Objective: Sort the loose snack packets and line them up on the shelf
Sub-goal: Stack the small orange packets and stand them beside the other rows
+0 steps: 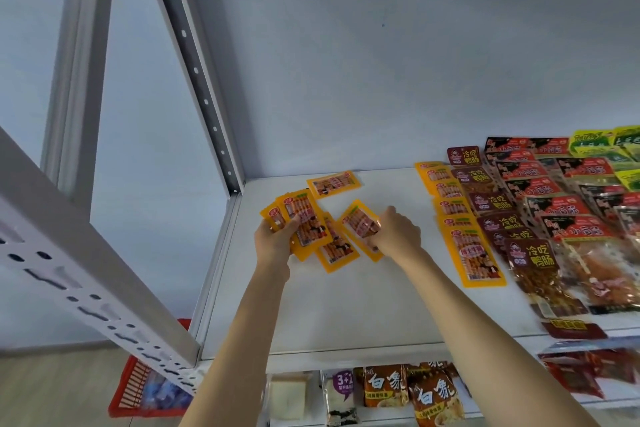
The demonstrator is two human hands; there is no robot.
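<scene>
White shelf (346, 305) spans the view, grey upright post (194, 69) at its back left corner. Sorted rows fill the right side: red packets (568, 208), maroon packets (491, 201), then a yellow column (460, 229) nearest the bare middle. Loose yellow packets (337, 250) lie overlapping at centre-left, one separate yellow packet (333, 183) near the back wall. My left hand (275, 236) grips a small fanned stack (299, 215) of them. My right hand (394, 234) pinches one tilted yellow packet (358, 224) by its edge, just above the loose ones. Lower shelf: orange noodle bags (412, 392).
</scene>
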